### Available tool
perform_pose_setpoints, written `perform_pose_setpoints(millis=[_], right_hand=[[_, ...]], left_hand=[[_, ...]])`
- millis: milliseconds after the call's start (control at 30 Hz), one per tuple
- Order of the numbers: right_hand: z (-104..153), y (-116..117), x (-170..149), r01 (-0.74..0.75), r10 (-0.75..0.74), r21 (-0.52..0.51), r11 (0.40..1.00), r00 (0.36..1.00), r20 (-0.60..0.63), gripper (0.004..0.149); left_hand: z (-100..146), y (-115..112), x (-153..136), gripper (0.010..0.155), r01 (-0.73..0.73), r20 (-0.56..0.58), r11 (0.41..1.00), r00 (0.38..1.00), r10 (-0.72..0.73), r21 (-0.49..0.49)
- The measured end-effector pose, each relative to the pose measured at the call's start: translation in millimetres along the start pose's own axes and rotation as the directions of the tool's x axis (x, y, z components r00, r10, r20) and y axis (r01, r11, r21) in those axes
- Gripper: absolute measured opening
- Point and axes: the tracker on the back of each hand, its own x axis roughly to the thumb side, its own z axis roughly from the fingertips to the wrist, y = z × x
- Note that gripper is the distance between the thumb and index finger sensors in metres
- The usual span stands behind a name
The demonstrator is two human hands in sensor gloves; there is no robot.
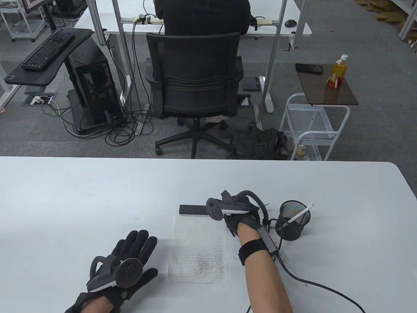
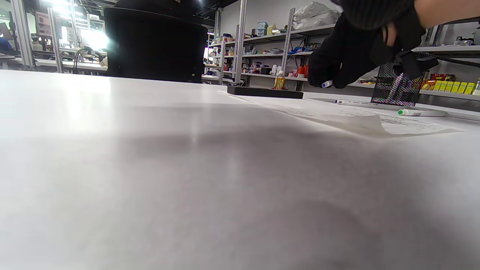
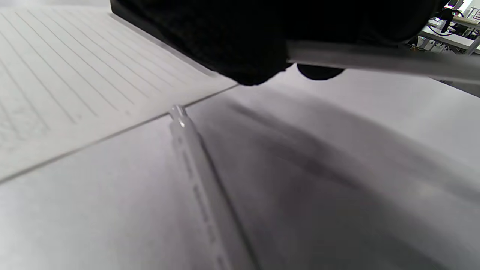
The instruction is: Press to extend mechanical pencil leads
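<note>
Left hand (image 1: 125,260): rests flat on the worktop (image 1: 81,202) at 7 o'clock of the lined sheet; fingers spread wide; holds nothing.
Right hand (image 1: 242,218): at 2 o'clock of the lined sheet, just beside the mesh cup; fingers curled down around a white mechanical pencil (image 3: 378,62); in the left wrist view its blue-capped end shows below the fingers, clear of the worktop.
Lined sheet (image 1: 198,247): flat at centre of the worktop; grey pencil marks on its near half; a black bar (image 1: 193,210) lies across its 12 o'clock edge.
Mesh cup (image 1: 293,221): black; upright at 3 o'clock of the right hand; one white pencil (image 1: 301,213) leans in it.
Loose pencils: one clear-bodied pencil (image 3: 198,180) lies on the worktop, tip at the sheet edge; a green-capped one (image 2: 420,112) lies near the mesh cup.
</note>
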Motion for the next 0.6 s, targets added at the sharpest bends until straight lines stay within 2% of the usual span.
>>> perform_pose_setpoints(millis=[233, 600], right_hand=[[-10, 15, -3, -0.004, 0.004, 0.002, 1.0, 1.0, -0.011, 0.045], [-7, 16, -2, -0.023, 0.025, -0.065, 0.998, 1.0, 0.019, 0.042]], left_hand=[[0, 0, -1, 0.088, -0.004, -0.001, 1.0, 1.0, 0.004, -0.003], [0, 0, -1, 0.088, -0.001, -0.002, 1.0, 1.0, 0.001, -0.005]])
